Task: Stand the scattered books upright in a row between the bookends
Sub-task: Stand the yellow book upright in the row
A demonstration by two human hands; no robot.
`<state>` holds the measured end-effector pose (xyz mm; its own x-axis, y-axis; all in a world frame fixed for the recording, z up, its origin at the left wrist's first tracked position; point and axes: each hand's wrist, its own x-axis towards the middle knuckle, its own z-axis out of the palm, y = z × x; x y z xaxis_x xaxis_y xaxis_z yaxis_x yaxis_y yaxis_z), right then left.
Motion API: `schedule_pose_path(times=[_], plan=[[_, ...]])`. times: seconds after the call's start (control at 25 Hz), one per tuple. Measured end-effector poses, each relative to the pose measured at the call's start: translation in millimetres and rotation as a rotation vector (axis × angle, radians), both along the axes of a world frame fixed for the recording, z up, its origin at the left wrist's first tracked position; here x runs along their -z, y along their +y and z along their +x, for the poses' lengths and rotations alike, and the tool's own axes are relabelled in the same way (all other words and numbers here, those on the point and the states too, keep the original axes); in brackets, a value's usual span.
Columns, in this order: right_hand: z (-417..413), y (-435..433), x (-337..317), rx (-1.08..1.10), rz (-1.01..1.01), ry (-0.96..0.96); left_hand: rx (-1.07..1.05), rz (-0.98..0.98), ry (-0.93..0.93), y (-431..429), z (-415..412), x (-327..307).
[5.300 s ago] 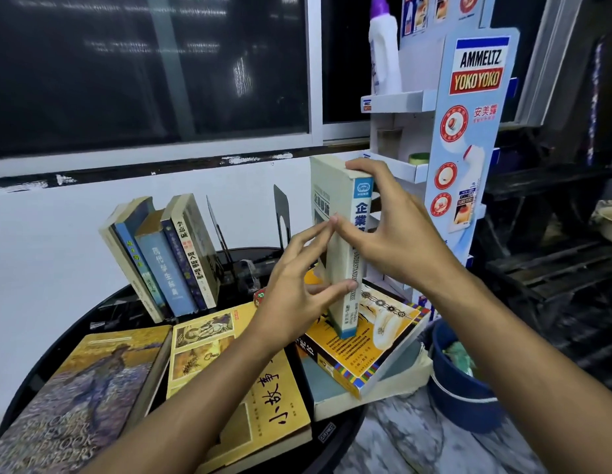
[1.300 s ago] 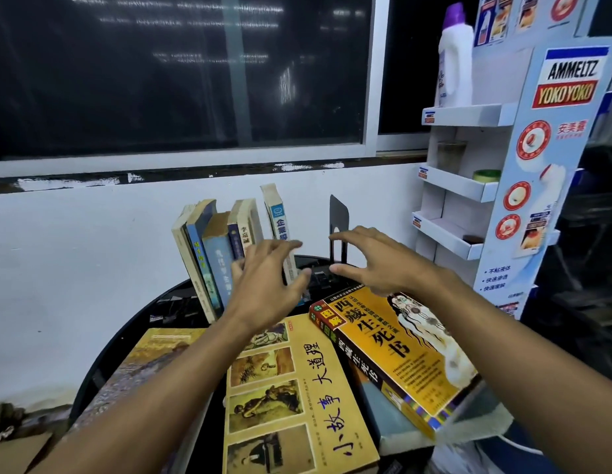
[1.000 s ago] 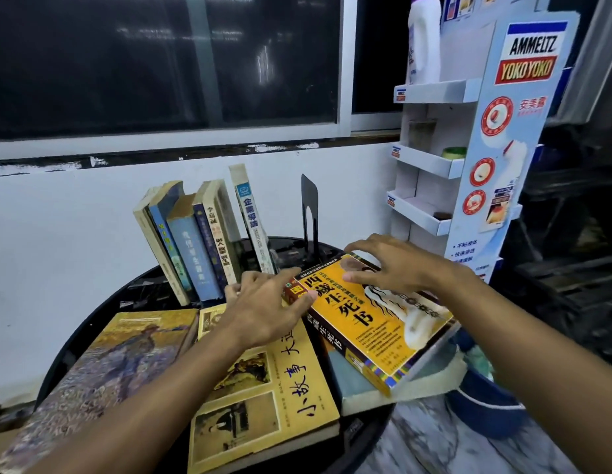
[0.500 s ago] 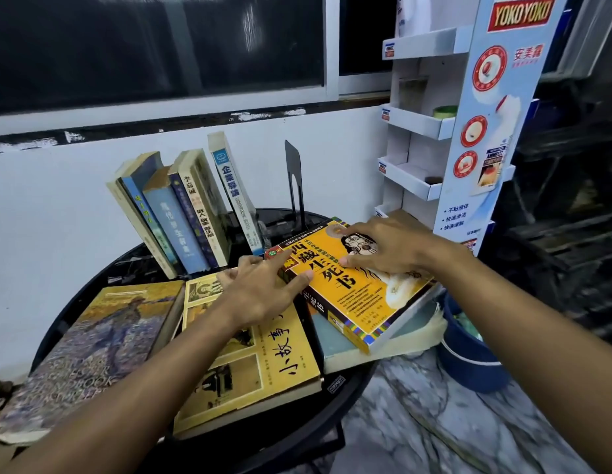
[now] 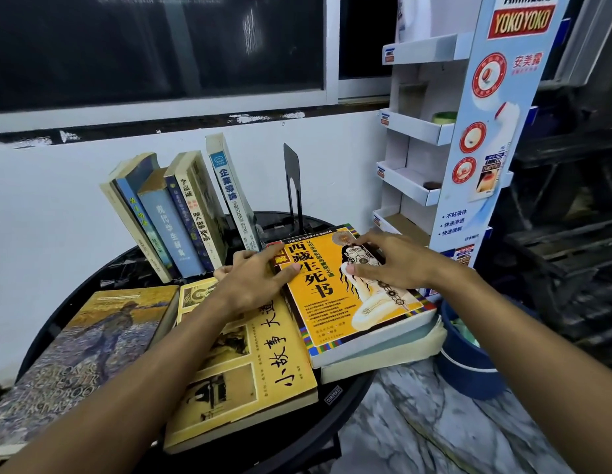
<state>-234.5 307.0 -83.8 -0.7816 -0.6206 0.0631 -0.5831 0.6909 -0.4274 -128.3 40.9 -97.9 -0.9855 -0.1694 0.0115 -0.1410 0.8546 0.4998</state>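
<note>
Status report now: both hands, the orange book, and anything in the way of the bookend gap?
Left hand grips orange book at spine, right hand presses its cover. Book flat on pale book. Gap before black bookend looks free.

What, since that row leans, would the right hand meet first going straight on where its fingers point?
Probably the black bookend: the right hand points left and away across the orange book; depth is unclear.
</note>
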Motion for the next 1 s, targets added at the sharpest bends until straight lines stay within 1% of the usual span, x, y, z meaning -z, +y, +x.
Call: schedule_pose_path(times=[0.08,0.2,0.36,0.52,0.68,0.76,0.84,0.92,1.0], plan=[[4.4,-1.7,-2.2,-0.018,-0.074,-0.058,0.002,0.028,0.016,-4.9,-5.8,4.8],[7.8,-3.6,-7.1,-0.031,-0.173,-0.123,0.004,0.162,0.047,-13.1,-11.4,10.4],[9.9,-1.0,-5.4,0.023,-0.241,-0.18,0.028,0.311,0.121,-11.3,-7.7,7.5],[11.8,1.7,-12.0,0.062,-0.347,-0.121,0.088,0.512,0.232,-7.9,0.5,-3.4],[12.9,0.7,-29.5,0.035,-0.462,-0.025,0.121,0.671,0.407,-5.2,4.9,-25.3],[8.2,0.3,-36.8,0.023,-0.498,0.062,0.117,0.68,0.49,-2.6,6.7,-40.2],[3.7,0.1,-43.8,-0.004,-0.6,0.109,0.121,0.612,0.579,-0.8,7.8,-54.1],[2.3,-1.2,-50.5,-0.043,-0.698,0.166,0.151,0.594,0.657,1.1,8.5,-65.0],[2.0,-3.9,-57.7,-0.06,-0.746,0.232,0.165,0.569,0.713,3.8,9.0,-72.8]])
